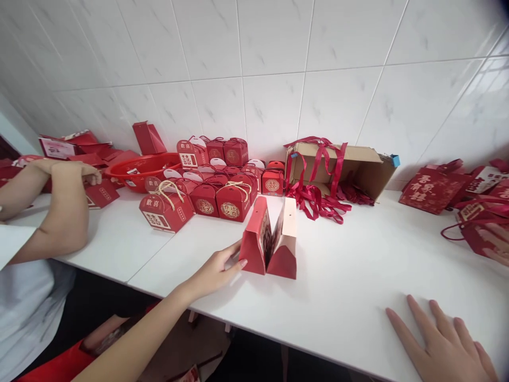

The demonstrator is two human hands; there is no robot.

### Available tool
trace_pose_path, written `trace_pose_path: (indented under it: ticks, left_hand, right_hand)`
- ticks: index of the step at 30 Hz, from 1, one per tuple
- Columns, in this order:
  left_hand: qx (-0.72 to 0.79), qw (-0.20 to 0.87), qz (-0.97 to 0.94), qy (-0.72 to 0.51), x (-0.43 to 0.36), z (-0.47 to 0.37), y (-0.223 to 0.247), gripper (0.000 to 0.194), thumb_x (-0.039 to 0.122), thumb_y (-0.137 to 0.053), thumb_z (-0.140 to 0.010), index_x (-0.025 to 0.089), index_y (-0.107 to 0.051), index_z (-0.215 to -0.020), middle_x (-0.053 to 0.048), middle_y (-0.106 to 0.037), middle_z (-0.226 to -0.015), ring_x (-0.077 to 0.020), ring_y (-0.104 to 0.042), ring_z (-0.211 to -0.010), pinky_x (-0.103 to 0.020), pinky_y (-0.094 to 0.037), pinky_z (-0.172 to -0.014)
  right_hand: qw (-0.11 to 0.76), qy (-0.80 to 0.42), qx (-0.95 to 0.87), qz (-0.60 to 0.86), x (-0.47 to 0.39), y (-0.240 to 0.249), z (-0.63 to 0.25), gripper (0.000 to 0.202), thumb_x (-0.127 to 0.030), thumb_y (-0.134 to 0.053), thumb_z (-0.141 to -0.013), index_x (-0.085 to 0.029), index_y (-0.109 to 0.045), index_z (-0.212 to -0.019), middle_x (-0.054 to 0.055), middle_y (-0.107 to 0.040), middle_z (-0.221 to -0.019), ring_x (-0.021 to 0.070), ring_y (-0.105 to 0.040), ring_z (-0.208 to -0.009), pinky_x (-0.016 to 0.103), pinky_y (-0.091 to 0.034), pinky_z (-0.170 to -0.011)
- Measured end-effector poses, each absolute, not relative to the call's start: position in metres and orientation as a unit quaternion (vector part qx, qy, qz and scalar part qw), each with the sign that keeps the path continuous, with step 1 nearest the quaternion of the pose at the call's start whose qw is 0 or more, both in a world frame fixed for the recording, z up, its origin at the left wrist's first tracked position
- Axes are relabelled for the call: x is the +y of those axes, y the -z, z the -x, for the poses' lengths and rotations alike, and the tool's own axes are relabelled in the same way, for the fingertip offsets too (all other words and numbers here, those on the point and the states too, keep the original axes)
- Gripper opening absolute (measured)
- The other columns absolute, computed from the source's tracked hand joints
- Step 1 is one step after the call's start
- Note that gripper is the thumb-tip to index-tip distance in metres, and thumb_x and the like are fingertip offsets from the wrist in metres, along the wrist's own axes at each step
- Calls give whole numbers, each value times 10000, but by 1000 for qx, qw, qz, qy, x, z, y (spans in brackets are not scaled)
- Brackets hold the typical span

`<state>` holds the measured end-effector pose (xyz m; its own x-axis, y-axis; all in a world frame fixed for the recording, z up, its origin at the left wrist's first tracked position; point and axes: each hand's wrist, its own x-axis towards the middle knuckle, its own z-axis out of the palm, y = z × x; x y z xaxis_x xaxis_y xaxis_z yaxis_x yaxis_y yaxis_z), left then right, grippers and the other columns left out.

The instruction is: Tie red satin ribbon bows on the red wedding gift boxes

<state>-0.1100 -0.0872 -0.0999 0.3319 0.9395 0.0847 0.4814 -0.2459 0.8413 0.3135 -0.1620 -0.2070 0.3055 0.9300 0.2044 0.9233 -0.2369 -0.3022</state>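
My left hand (217,273) grips the lower left side of a red paper gift box (253,241), its thumb at the near edge and its other fingers partly hidden behind. That box stands upright on the white table (338,297). A second gift box (284,246), red with a pale top flap, stands close against it on the right; the two lean apart at the top. Over the table's right front part, my right hand (445,345) is spread with fingers apart and holds nothing.
Several finished gift boxes (222,199) with cord handles stand at the back, beside a red plastic basin (139,167). Red ribbons (314,201) spill from a cardboard carton (353,159). A co-worker's arms (67,196) are at left; another person's hand (495,241) touches red bags at right.
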Motion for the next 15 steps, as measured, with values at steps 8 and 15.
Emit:
trace_pose_path:
  ticks: [8, 15]
  left_hand:
    - [469, 304, -786, -264, -86, 87, 96, 511, 288, -486, -889, 224, -404, -1390, -81, -498, -1385, -274, -458, -1269, -382, -398, -1043]
    - [437, 297, -819, -224, -78, 58, 92, 518, 226, -487, -867, 246, -405, -1378, -69, -467, -1404, -255, -440, -1277, -368, -393, -1038]
  right_hand:
    - [215, 29, -600, 770, -158, 197, -287, 513, -533, -298, -885, -263, -605, -1195, 72, -510, -1356, 414, -377, -1294, 666, -345, -965]
    - [409, -38, -620, 668, -166, 179, -250, 297, -429, -507, -845, -260, -655, -1039, 72, -597, -1139, 235, -625, -976, 355, -562, -772]
